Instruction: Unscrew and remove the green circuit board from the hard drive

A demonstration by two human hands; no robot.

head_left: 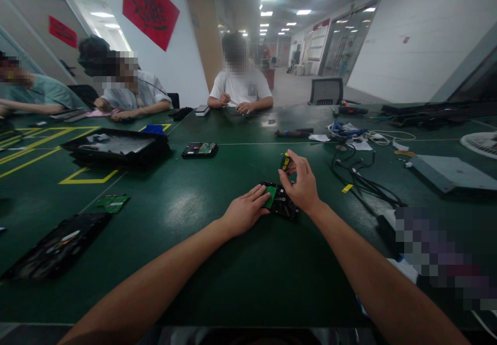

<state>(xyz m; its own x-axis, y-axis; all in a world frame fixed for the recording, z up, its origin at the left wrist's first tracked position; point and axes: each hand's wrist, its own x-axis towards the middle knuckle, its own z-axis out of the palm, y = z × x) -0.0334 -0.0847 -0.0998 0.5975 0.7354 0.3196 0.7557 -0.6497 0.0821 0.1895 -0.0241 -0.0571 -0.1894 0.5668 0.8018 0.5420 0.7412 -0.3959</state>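
Observation:
A black hard drive (283, 206) with a green circuit board (271, 196) lies on the dark green table (202, 241) in front of me. My left hand (245, 211) rests on the drive's left edge, fingers pressed on the green board. My right hand (301, 182) is above the drive, fingers wrapped round a screwdriver with a black and yellow handle (285, 162) that stands upright over the drive.
Another hard drive (200, 149) and a black tray (116, 148) lie further back on the left. A loose green board (113, 202) and a dismantled black unit (58, 244) are at near left. Cables (357, 176) and a grey metal plate (450, 173) lie right. Three people sit across the table.

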